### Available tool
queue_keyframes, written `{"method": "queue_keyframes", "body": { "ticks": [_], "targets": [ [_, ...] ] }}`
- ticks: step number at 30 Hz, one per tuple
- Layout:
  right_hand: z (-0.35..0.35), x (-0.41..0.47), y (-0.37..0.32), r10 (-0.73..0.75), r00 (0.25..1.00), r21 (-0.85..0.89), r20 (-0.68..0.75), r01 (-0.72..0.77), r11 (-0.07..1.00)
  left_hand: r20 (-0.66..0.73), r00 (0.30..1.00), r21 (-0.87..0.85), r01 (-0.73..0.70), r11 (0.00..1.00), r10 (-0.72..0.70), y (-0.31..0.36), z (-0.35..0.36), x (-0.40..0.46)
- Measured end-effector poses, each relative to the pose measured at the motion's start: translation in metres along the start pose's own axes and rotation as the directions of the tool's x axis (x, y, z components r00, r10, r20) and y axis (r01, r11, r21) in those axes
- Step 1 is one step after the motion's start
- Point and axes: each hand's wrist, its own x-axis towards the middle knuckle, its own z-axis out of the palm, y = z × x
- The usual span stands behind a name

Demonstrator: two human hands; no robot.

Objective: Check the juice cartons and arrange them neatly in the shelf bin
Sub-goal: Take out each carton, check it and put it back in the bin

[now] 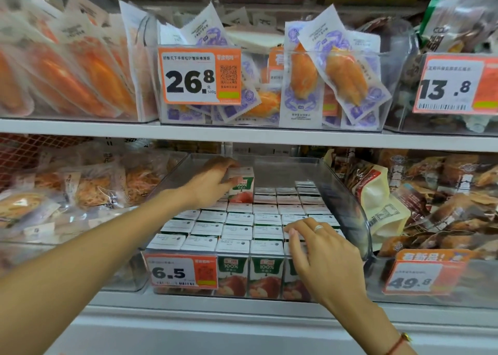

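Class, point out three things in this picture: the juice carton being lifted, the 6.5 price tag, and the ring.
Lifted juice carton [241, 189], head view, on its green front face.
6.5 price tag [181, 271], head view, on its white number panel.
Ring [318, 227], head view, on the band.

Green-and-white apple juice cartons [239, 226] upright in tight rows inside clear shelf bin [347, 193], one carton [241, 185] raised.

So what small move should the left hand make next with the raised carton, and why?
Probably lower the raised carton the left hand grips into the back rows, since it stands above the flat cartons in the bin.
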Motion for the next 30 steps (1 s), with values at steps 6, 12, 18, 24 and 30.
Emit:
{"method": "queue_keyframes", "body": {
  "ticks": [6,12,18,24,30],
  "targets": [
    [-0.007,0.010,0.007,-0.008,0.964,0.086,0.268,-0.015,0.996,-0.338,0.899,-0.581,0.034,0.813,-0.279,0.051,-0.013,-0.060],
    [-0.044,0.009,-0.038,-0.010,0.931,0.462,0.366,-0.172,0.870,0.017,0.813,-0.946,0.201,0.253,-0.582,0.084,-0.018,-0.148],
    [-0.063,-0.007,-0.092,-0.137,0.798,0.708,0.587,-0.423,0.565,-0.007,0.782,-0.924,0.233,0.303,-0.623,0.089,-0.011,-0.187],
    [-0.050,-0.028,-0.092,-0.109,0.794,0.772,0.598,-0.534,0.344,-0.004,0.800,-0.869,0.294,0.397,-0.600,0.073,-0.002,-0.199],
    [-0.039,-0.032,-0.092,0.091,0.843,0.798,0.530,-0.532,0.284,0.067,0.875,-0.800,0.335,0.499,-0.480,0.062,0.002,-0.204]
  ]
}}
